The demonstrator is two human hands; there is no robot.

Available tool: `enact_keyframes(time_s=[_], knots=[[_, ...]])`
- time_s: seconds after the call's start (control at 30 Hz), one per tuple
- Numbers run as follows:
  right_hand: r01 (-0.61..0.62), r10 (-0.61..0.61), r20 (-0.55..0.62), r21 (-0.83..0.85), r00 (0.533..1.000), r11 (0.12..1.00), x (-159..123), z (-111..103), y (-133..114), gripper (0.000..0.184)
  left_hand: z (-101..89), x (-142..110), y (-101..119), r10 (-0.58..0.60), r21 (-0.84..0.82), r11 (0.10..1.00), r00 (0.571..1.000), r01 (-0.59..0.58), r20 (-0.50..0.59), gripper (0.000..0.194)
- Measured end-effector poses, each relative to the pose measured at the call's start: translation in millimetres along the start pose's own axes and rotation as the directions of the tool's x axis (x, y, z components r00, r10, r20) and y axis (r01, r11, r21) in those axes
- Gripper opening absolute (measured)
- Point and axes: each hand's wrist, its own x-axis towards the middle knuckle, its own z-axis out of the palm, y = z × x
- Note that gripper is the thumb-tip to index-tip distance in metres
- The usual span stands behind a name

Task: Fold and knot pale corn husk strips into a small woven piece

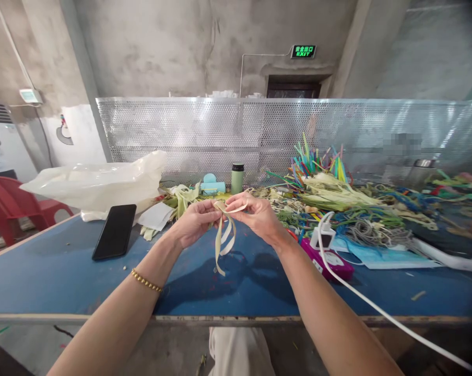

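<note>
My left hand (195, 222) and my right hand (255, 213) are raised above the blue table (56, 271), both pinched on pale yellowish flat strips (225, 237). The strips pass between the two hands, and loops and loose ends hang down below them. A gold bead bracelet (145, 281) sits on my left wrist. A black phone (115, 231) lies flat on the table to the left of my hands.
A heap of pale and coloured strips (338, 198) covers the table's right side. A white plastic bag (98, 183) lies at the left, with a green bottle (237, 178) behind my hands. A white charger and cable (327, 236) lies on a magenta pack. A perforated metal screen (259, 130) backs the table.
</note>
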Motion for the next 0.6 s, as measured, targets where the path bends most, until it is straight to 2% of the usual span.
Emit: enact_keyframes(time_s=[0.23, 0.37, 0.5, 0.6], knots=[[-0.029, 0.03, 0.048, -0.029, 0.998, 0.999, 0.4, 0.5, -5.2, 0.006, -4.2, 1.0, -2.4, 0.038, 0.001, 0.999, 0.996, -0.038, 0.075, 0.011], [-0.021, 0.023, 0.078, -0.035, 0.997, 0.999, 0.2, 0.4, -4.9, 0.01, -0.2, 0.1, -2.0, 0.006, -0.005, 1.0, 1.0, -0.006, 0.006, 0.016], [-0.022, 0.024, 0.113, -0.021, 0.993, 1.0, -0.6, 0.4, -2.8, 0.012, 3.4, -0.7, -2.9, 0.024, -0.002, 1.0, 0.999, -0.024, -0.044, 0.021], [-0.064, 0.065, 0.126, -0.009, 0.99, 0.998, -0.8, -2.0, -1.1, 0.024, 2.1, 0.3, -4.6, 0.036, 0.025, 0.999, 0.997, -0.034, -0.07, 0.023]])
